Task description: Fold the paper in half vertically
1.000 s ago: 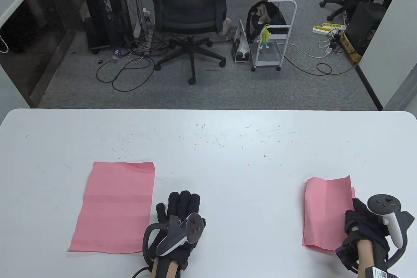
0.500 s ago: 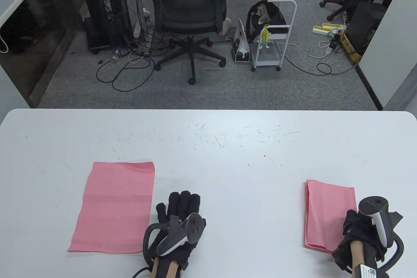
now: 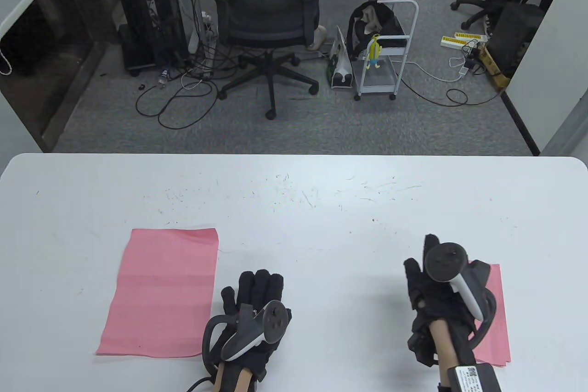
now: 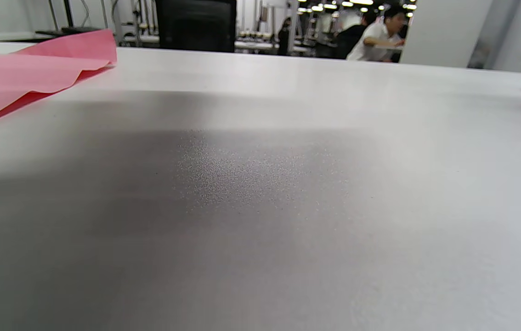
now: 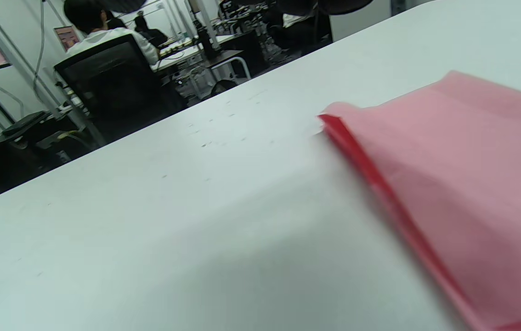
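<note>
Right hand lay open on folded paper; left hand open on counter; a weak crease risked springing open

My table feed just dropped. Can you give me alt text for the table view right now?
The right hand lies over the folded pink paper at the white table's right. The left hand rests flat beside an unfolded pink sheet on the left.

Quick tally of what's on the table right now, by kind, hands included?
Pink paper sheets: 2, one unfolded sheet, one folded sheet
Gloved hands: 2, left hand, right hand
Total: 4
</note>
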Tool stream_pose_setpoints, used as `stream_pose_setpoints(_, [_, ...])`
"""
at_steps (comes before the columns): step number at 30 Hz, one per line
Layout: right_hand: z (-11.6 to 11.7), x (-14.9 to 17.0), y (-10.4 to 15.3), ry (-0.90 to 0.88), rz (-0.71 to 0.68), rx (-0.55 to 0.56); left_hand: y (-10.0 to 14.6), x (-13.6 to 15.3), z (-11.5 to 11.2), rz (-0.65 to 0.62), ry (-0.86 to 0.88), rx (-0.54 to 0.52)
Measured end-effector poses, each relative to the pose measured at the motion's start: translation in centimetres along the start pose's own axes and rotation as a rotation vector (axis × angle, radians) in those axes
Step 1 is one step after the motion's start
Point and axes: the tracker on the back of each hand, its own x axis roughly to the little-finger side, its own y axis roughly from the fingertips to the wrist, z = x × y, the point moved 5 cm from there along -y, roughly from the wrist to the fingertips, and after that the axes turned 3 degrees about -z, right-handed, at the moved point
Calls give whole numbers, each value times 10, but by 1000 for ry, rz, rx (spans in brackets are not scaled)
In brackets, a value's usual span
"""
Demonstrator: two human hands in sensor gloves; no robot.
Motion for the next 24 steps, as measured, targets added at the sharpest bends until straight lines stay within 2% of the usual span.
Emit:
stream_pose_setpoints(4, [32,-39,4,54,-83,-51,0,0,0,-1,7,-4])
stream_pose_setpoints(10, [75,-72,8,208,-142,-59,-1,2,-2,6,5,2])
stream_pose_setpoints(17, [108,-88,14,315,-212,-42,-2,5,-4,16,12,8])
stream_pose_setpoints(24, [138,-92,19,404,-240,-94,-2,6,-4,21,7,14])
